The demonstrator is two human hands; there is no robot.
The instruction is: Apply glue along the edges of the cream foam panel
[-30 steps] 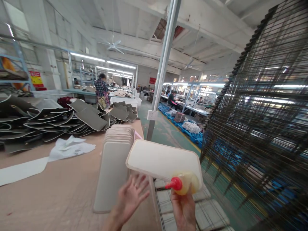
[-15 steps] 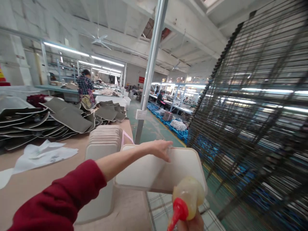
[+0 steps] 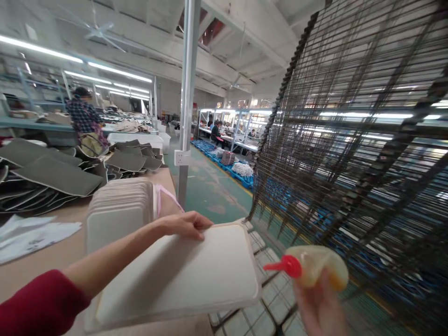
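Observation:
My left hand (image 3: 191, 225) grips the far edge of a white rounded-corner panel (image 3: 210, 268), thumb on its face and fingers behind the edge. The panel lies tilted in front of me, its left part crossed by my forearm. In my right hand (image 3: 320, 303) is a translucent squeeze bottle (image 3: 317, 266) with yellowish contents. Its red nozzle (image 3: 285, 266) points left towards the panel, apart from it. Left of my forearm, a stack of similar panels (image 3: 119, 200) leans on the brown table (image 3: 66, 219).
A tall wire rack (image 3: 350, 116) rises on the right. Wire grid shelving with pale panels (image 3: 276, 291) lies below the bottle. Dark grey cut pieces (image 3: 59, 175) are heaped at left, near white sheets (image 3: 38, 238). A metal post (image 3: 186, 102) stands ahead. A co-worker (image 3: 86, 119) stands farther back.
The panel and my left hand have come nearer and lower left. My right hand has moved the bottle right, turning its nozzle from downward to leftward. The camera view has swung right.

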